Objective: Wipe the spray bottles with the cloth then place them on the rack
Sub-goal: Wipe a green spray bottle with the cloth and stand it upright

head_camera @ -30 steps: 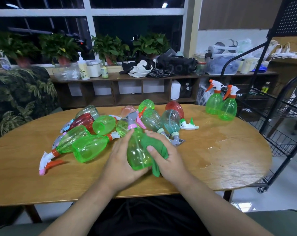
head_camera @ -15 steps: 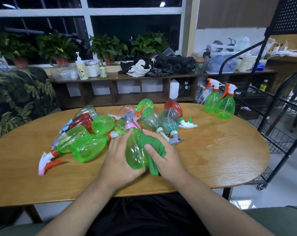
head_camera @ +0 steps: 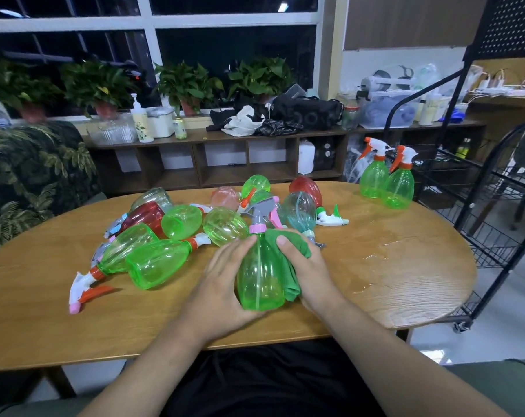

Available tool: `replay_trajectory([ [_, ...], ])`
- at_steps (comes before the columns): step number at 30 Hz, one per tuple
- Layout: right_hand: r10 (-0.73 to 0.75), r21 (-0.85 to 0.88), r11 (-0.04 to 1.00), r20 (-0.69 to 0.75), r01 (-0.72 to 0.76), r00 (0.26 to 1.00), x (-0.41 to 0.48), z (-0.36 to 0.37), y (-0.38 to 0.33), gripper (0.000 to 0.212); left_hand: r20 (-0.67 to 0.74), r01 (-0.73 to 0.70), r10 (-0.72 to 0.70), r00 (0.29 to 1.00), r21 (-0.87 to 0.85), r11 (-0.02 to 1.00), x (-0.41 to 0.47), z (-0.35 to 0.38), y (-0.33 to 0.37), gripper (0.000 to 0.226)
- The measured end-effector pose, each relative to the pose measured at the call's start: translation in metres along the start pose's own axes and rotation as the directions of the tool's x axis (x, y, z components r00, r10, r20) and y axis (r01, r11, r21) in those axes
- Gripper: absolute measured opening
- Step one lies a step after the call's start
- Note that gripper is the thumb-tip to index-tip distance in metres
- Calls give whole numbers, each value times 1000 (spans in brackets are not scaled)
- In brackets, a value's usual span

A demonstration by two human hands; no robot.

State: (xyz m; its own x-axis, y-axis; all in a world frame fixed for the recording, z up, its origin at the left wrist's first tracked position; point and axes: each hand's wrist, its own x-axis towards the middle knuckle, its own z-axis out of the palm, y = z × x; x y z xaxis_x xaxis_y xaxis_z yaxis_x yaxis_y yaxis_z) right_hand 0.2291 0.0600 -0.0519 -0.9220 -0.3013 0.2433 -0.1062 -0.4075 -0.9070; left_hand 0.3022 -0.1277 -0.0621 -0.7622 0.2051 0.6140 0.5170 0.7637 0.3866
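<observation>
Between the fingers [head_camera: 238, 246], spray bottle [head_camera: 259, 281].

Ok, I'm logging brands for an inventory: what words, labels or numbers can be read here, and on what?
Nothing here reads with certainty.
Black bag on the shelf: pale lettering, too blurred to read.
Pump bottle: printed label, too small to read.
Small can: label too small.
Spray bottle in hand and cloth: no print visible.
</observation>
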Motion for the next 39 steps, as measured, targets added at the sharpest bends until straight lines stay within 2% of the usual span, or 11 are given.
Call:
replay_trajectory([
  [7, -121, -209, 969, 65, 132, 990, -7, 9, 6, 29, -47, 74, -76, 996, -54, 996, -1, -1, -5, 118],
  [12, -196, -375, 893, 176, 250, 965, -17, 8, 5, 34, -125, 208, -218, 968, -89, 974, -2, 1, -10, 118],
  [16, -283, -591, 694, 301, 411, 911, -21, 11, 5, 40, -219, 293, -313, 924, -123, 948, 0, 0, -15, 114],
  [19, -336, -658, 526, 423, 540, 842, -24, 12, 6, 43, -240, 340, -364, 900, -137, 930, 0, -1, -17, 115],
  [21, -342, -655, 516, 433, 552, 834, -23, 12, 6, 43, -247, 334, -354, 902, -118, 935, 0, -2, -15, 114],
  [25, -230, -552, 757, 274, 348, 934, -22, 12, 4, 39, -236, 230, -225, 945, -8, 973, -1, -1, -11, 113],
  [29, -59, -209, 975, 66, 72, 996, -11, 10, 4, 24, -141, 56, -45, 989, 75, 996, -5, 3, -10, 114],
  [31, 55, -25, 998, 32, -54, 998, -6, 10, 2, 28, -115, -10, 18, 993, 65, 998, -4, 2, -8, 113],
  [34, 206, 216, 952, 82, -219, 975, -2, 8, -2, 37, -105, -114, 116, 988, 28, 993, -2, 1, -3, 111],
  [37, 244, 261, 926, 141, -274, 959, -1, 3, -6, 47, -53, -126, 127, 991, 11, 992, -1, 1, -2, 120],
  [39, 230, 245, 937, 111, -251, 967, 0, 5, -9, 39, -22, -88, 88, 996, 24, 996, -1, 1, -3, 125],
])
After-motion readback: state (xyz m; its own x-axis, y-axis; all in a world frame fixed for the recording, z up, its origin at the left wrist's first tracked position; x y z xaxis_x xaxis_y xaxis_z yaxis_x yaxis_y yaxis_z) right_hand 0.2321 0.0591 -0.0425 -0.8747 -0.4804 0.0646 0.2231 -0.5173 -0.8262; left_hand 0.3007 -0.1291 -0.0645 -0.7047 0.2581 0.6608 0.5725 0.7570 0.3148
